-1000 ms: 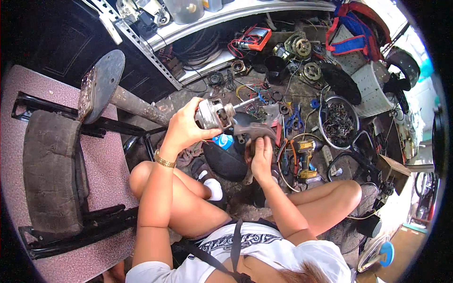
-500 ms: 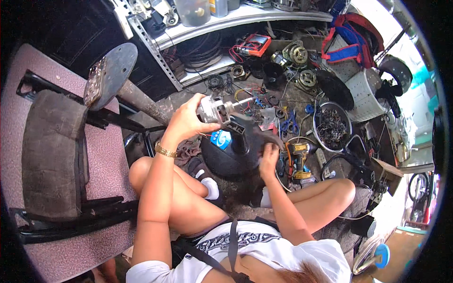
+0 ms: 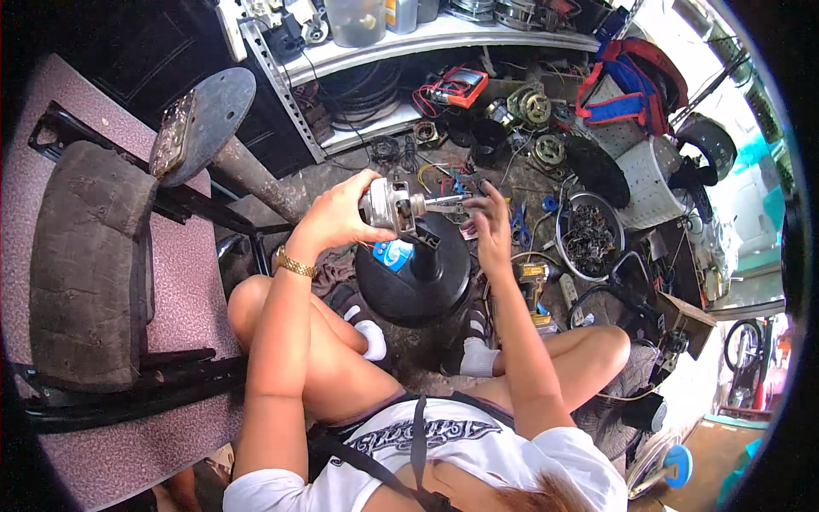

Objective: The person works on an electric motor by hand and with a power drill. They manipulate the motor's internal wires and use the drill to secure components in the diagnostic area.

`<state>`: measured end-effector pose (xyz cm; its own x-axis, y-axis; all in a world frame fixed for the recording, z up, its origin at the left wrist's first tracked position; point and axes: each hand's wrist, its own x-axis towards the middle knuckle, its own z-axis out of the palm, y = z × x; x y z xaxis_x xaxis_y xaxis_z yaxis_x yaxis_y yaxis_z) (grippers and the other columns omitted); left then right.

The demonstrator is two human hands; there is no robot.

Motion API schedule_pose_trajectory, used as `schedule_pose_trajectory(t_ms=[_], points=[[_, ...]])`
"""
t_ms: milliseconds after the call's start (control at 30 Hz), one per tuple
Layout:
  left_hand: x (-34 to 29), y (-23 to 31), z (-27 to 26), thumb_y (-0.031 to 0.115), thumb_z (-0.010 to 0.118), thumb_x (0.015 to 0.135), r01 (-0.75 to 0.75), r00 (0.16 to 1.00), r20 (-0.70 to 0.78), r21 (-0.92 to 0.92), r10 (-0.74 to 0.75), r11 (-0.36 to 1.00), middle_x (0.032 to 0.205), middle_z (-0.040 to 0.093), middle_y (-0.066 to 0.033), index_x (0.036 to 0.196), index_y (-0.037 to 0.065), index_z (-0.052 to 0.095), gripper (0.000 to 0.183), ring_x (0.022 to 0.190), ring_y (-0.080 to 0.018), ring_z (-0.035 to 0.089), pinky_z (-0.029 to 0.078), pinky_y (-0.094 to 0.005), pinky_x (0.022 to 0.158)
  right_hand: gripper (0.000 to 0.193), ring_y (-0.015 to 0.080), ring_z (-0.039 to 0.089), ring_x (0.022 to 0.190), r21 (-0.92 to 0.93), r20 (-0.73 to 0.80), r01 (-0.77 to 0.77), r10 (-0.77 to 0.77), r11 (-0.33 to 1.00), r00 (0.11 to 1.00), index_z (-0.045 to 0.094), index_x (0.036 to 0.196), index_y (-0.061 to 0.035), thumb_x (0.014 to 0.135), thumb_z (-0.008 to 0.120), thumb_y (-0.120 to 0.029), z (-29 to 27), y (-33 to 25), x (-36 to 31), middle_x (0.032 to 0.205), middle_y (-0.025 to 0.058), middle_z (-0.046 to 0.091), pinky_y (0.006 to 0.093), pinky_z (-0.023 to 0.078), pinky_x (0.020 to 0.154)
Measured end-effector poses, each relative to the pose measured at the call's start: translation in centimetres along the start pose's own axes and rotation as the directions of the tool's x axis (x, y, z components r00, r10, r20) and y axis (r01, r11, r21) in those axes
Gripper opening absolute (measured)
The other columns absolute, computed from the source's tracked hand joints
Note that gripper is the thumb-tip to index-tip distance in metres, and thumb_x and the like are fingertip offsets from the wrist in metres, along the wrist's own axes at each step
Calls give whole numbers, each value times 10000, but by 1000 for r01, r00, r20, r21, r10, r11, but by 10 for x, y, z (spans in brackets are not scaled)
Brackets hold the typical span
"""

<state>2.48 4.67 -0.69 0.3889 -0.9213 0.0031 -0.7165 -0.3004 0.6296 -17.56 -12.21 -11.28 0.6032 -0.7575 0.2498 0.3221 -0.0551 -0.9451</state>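
Observation:
My left hand (image 3: 339,212) is wrapped round the silver housing of a small electric motor (image 3: 391,209), held up above the floor. The motor's thin metal shaft (image 3: 442,204) points to the right. At the shaft's tip is my right hand (image 3: 493,229), fingers apart, with the thumb below and the fingertips close to or touching the metal; contact is hard to make out. Beneath the motor, between my feet, stands a round black base (image 3: 418,294) with a raised middle and a blue sticker (image 3: 392,255).
A yellow and black cordless drill (image 3: 536,282) lies right of the base. Beyond it are blue-handled scissors (image 3: 521,224) and a metal bowl (image 3: 590,239) of small parts. Loose wires and motor parts litter the floor before a white shelf (image 3: 444,40). A pink-topped bench (image 3: 183,282) stands left.
A blurred dark thing at my right hand is no longer seen there. That hand has moved up and away from me to the shaft's tip. My left hand still holds the motor.

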Motion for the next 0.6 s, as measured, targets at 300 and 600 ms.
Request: schedule_pose_trajectory(t_ms=[300, 600], points=[[6, 2, 7, 338, 861, 538, -50, 999, 11, -36, 50, 998, 1079, 633, -149, 1174, 62, 521, 772, 1022, -296, 614, 468, -375, 880, 212, 99, 434, 587, -483, 232, 156, -46, 862, 972, 561, 848, -13, 941, 584, -201, -8, -15, 31, 634, 26, 492, 273, 375, 544], [3, -2, 9, 337, 861, 543, -93, 996, -8, -36, 93, 995, 1080, 632, -145, 1159, 56, 517, 759, 1021, -318, 608, 468, -384, 881, 227, 104, 413, 561, -426, 243, 92, 16, 900, 970, 576, 827, 9, 922, 608, -194, -11, -12, 32, 594, 41, 478, 277, 370, 539]])
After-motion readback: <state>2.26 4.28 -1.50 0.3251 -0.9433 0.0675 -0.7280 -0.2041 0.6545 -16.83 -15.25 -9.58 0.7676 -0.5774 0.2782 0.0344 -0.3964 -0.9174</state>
